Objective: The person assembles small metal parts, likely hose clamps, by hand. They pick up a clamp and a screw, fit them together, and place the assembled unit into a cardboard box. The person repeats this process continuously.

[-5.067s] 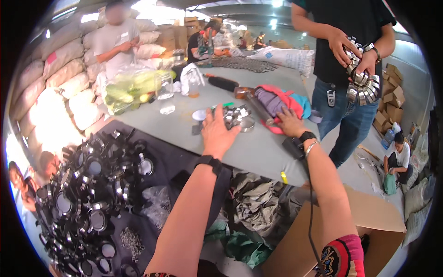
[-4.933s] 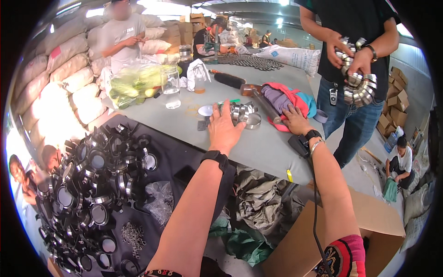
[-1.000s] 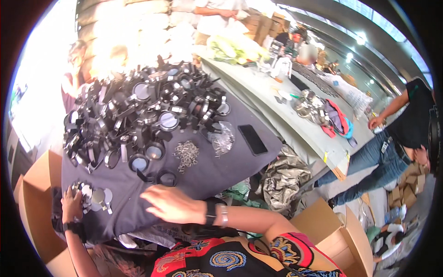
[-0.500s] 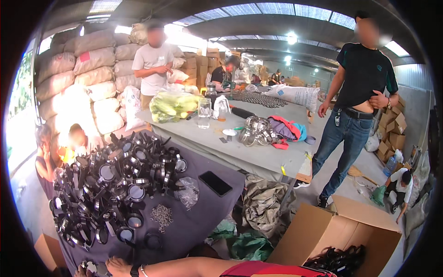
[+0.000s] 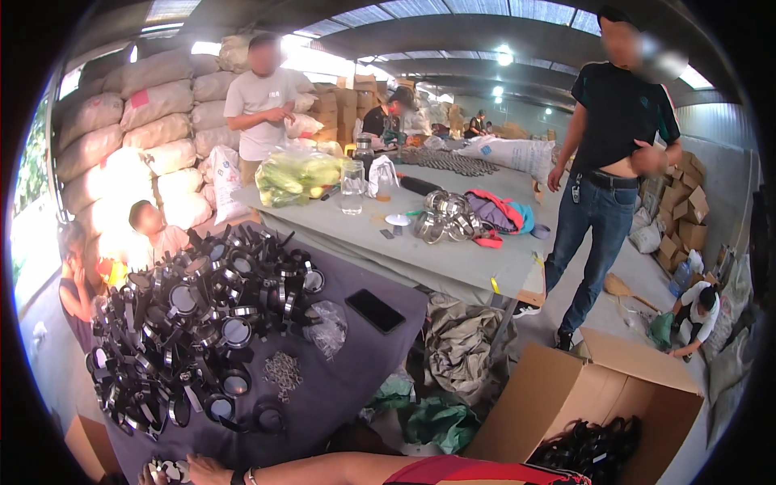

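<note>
Both hands are at the lower left edge, over the dark cloth of the near table. My left hand (image 5: 149, 474) is partly cut off by the frame, its fingers closed at some small rounded silvery metal pieces (image 5: 172, 470). My right hand (image 5: 208, 470) reaches in from the right, fingers bent against the same pieces; what they pinch is too small to make out. Just beyond lies a big heap of black strap-like pieces with round silvery discs (image 5: 236, 332). Beside the heap are a small pile of tiny metal parts (image 5: 283, 373) and a loose black ring (image 5: 268, 418).
A clear plastic bag (image 5: 326, 330) and a black phone (image 5: 375, 310) lie on the near table. An open carton (image 5: 525, 404) with black pieces stands at the right. Behind, a grey table (image 5: 339, 230) bears jars, vegetables and metal rings. Several people are around.
The view has shifted slightly. My right hand's fingers have changed position a little at the metal pieces. Behind the heap, a person at the left has lifted their head.
</note>
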`<action>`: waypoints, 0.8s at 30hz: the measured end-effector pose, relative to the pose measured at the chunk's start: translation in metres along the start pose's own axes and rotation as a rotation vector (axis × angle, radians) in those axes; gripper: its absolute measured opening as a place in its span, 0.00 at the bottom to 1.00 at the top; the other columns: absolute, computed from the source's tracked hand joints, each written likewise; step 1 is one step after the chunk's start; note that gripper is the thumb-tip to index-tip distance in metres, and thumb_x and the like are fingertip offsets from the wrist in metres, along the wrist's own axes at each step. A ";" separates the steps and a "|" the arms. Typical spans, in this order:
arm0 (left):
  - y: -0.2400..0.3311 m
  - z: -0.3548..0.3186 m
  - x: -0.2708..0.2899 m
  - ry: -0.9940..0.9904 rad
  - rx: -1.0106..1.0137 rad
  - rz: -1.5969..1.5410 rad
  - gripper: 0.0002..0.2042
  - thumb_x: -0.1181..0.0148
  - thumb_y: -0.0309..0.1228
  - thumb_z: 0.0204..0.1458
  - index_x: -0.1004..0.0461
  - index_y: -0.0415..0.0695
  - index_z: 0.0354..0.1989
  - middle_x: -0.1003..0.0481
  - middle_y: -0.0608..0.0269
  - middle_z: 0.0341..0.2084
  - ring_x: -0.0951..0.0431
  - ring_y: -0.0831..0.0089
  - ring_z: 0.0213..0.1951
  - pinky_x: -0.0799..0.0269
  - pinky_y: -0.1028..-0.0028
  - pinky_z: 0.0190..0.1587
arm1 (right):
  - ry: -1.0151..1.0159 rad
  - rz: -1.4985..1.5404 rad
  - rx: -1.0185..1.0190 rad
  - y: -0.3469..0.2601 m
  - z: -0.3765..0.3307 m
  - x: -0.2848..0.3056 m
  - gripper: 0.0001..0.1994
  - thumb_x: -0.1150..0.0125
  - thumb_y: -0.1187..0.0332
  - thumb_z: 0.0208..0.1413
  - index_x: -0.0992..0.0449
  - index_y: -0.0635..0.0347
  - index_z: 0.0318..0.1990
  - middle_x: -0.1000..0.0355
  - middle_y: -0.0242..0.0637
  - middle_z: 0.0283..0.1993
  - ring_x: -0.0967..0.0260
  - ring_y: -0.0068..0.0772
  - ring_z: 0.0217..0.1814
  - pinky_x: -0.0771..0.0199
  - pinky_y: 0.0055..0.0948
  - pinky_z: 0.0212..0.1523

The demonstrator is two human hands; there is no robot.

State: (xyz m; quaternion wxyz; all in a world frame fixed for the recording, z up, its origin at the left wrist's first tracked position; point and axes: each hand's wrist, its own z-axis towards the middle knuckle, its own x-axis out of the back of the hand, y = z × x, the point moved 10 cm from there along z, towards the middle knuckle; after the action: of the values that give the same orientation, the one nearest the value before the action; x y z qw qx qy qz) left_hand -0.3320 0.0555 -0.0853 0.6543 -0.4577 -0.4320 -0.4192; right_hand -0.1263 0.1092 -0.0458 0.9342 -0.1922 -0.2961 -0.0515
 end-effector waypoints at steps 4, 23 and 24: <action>0.062 0.055 0.077 -0.106 0.088 -0.193 0.30 0.43 0.55 0.52 0.33 0.50 0.60 0.23 0.46 0.39 0.22 0.50 0.38 0.28 0.55 0.37 | -0.307 -0.291 -0.239 0.064 0.022 -0.027 0.19 0.37 0.66 0.40 0.23 0.70 0.40 0.30 0.60 0.50 0.31 0.52 0.53 0.30 0.39 0.50; 0.101 0.040 0.109 -0.079 0.367 -0.956 0.30 0.26 0.41 0.32 0.25 0.36 0.45 0.21 0.47 0.38 0.20 0.55 0.42 0.28 0.63 0.46 | -0.500 0.007 -0.293 0.017 0.034 0.093 0.21 0.28 0.70 0.40 0.29 0.72 0.41 0.30 0.56 0.43 0.26 0.55 0.42 0.23 0.41 0.44; 0.101 0.033 0.103 -0.094 0.410 -0.979 0.30 0.26 0.41 0.31 0.24 0.36 0.44 0.21 0.46 0.38 0.20 0.55 0.42 0.28 0.63 0.46 | -0.528 0.041 -0.284 0.012 0.030 0.088 0.24 0.25 0.70 0.38 0.30 0.71 0.42 0.31 0.55 0.45 0.27 0.54 0.45 0.23 0.40 0.46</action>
State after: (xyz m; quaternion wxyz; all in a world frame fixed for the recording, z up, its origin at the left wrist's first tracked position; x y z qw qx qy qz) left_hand -0.2139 0.0942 -0.0047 0.4380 -0.0834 -0.6971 -0.5615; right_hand -0.0681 0.1340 0.0232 0.7895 -0.3338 -0.5146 -0.0217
